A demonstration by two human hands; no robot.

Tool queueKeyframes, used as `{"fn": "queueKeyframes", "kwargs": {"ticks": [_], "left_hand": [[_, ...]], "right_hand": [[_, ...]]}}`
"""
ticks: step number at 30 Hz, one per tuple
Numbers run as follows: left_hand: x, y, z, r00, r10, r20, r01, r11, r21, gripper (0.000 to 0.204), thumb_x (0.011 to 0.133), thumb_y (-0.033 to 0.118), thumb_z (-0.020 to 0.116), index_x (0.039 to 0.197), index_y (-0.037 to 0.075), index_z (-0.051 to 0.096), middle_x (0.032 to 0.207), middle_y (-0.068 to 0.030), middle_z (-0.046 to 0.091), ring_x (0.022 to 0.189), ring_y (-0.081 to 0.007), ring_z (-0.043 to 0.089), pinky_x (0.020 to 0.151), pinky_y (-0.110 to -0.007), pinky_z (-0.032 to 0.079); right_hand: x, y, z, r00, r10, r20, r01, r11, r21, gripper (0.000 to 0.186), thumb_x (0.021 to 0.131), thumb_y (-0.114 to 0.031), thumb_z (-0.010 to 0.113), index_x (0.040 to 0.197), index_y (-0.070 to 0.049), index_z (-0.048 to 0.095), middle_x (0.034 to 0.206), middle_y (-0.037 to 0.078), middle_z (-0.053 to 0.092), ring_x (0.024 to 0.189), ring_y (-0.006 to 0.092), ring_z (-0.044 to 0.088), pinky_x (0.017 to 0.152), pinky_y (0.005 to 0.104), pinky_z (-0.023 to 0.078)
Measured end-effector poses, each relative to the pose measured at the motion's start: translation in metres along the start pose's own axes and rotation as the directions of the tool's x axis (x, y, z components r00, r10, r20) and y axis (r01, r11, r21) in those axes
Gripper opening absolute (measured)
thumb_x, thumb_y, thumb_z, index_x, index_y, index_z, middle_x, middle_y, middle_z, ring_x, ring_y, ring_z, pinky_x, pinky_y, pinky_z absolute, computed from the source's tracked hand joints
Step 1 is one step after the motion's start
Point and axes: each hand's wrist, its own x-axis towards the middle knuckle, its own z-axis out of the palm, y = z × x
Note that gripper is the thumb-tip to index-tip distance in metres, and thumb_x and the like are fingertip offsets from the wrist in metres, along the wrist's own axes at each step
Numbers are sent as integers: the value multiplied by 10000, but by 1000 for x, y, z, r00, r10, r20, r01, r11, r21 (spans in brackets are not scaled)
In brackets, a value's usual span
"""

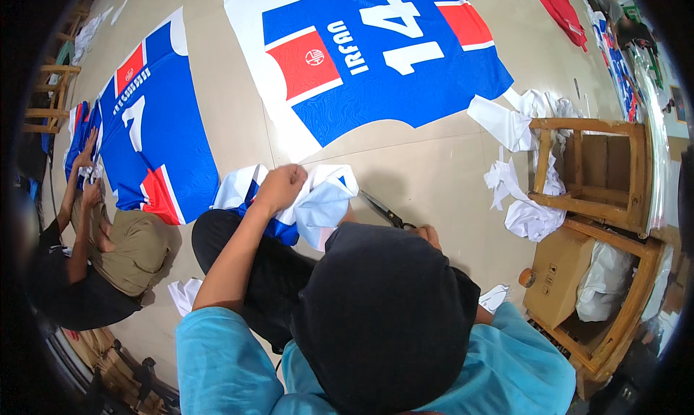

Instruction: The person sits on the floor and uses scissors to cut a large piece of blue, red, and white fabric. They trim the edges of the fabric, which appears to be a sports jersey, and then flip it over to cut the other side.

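My left hand [283, 189] is closed on a bunched piece of white and blue jersey fabric [325, 198], gathered over my folded leg. Lower and to the right, my right hand [428, 236] has its fingers curled at the handles of dark fabric scissors [383, 210]. Their blades point up and left, toward the gathered cloth. A black head covering in the foreground hides most of my right forearm and part of the fabric. Ahead on the floor lies a large blue jersey panel [376, 75] with red patches, white edging and white print.
Another blue printed panel [155, 118] lies at left, beside a seated co-worker [130, 249] handling cloth. White fabric scraps [531, 212] pile up at right near a wooden stool [593, 126]. Below it, a wooden frame surrounds a cardboard box [560, 274]. Red cloth [557, 10] lies farther off.
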Motion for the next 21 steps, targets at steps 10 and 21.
{"fn": "queueKeyframes", "kwargs": {"ticks": [10,21], "left_hand": [[-42,12,-15,770,-185,611,-157,873,462,300,779,171,649,981,-18,765,1007,-293,720,966,-415,721,854,-482,565],[47,-18,22,837,-244,-490,171,967,-189,596,822,412,810,1179,-2,573,1137,-275,632,941,-413,671,813,-482,544]], "right_hand": [[18,-23,-11,994,-60,94,51,994,94,369,792,-104,761,1130,-22,636,1020,185,660,947,388,642,844,482,521],[92,-37,-13,701,64,710,-620,546,563,338,911,-311,809,980,2,703,828,17,654,742,121,579,679,294,469]]}}
